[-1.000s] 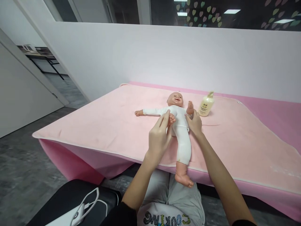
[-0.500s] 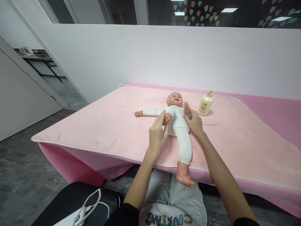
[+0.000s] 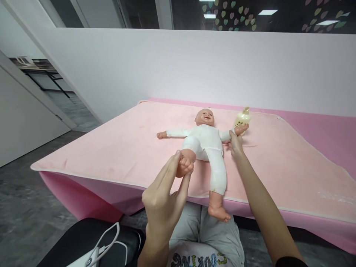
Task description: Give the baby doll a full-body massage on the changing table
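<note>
A baby doll (image 3: 209,138) in white lies on its back on the pale pink blanket (image 3: 111,148), its head toward the white wall (image 3: 194,66) and its smiling face up. The person sitting at the pink-draped surface (image 3: 328,137) has hold of it with both hands. The left hand (image 3: 164,198) is partly closed, long fingers along one side of the doll's bent-up leg's foot and the thumb on the other, so the foot sits between them. The right hand (image 3: 237,145) is folded round the doll's arm near the wrist, drawing it out straight, the little hand overlapping the pump bottle (image 3: 243,118) behind. The other leg lies straight, its foot jutting past the edge. Down beside the person there's a black seat (image 3: 80,237) with a white cable (image 3: 111,237) on it.
</note>
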Tool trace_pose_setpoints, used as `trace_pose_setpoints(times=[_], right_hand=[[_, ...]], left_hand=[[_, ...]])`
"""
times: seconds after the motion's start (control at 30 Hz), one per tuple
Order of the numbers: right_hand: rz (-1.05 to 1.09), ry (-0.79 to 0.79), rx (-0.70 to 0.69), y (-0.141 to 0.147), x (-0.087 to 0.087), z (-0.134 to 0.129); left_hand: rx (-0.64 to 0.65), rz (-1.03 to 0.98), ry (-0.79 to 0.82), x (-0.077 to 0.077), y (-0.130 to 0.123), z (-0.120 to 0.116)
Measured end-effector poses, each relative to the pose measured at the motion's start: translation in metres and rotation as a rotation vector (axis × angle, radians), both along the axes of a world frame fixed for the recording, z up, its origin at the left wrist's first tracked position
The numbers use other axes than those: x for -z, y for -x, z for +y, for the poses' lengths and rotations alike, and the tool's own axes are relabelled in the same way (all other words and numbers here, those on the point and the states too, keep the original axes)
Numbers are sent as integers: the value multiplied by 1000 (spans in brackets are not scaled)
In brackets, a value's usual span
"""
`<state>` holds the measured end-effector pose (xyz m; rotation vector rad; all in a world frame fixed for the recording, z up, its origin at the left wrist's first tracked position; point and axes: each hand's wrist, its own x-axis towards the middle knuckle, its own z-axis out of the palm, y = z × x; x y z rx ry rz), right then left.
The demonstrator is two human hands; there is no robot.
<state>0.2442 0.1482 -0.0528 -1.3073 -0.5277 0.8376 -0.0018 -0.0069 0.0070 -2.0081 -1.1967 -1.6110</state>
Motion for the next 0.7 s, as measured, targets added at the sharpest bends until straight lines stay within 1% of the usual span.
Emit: trace_pose_setpoints(times=[0.03,0.1,0.17,0.2,0.23,0.27,0.33,0.4,0.43,0.47,0.5,0.53,0.6,0.7], right_hand=[[72,-4,23,-1,0,0],[161,-11,58,-4,1,0],[173,-22,65,-6,2,1],[135,-37,64,-5,2,1],[55,-59,62,-4,2,0],[-74,-82,49,-2,2,-1],[-464,-111,-31,4,0,-5],[-883,-83,-143,13,-3,-11],[-1041,-55,-190,17,-4,-13],[-1141,-32,-214,20,-5,-15],[-1181,-17,-215,21,-6,-16],[-1169,-16,-204,21,-5,-16],[-1021,-55,-180,18,-4,-14],[-596,-76,-102,8,-1,-7]], left_hand=[[-2,-7,13,1,-2,4],[13,-27,73,6,-10,21],[60,-38,175,13,-21,45],[96,-34,234,16,-27,57],[129,-32,284,19,-32,69],[154,-29,328,22,-36,79],[182,-22,383,24,-44,92],[194,-8,407,24,-48,97],[196,-3,410,23,-48,96],[197,1,406,22,-48,94],[194,-1,394,21,-46,90],[185,-8,372,21,-42,85],[144,-40,297,22,-32,71],[27,-96,134,26,-11,43]])
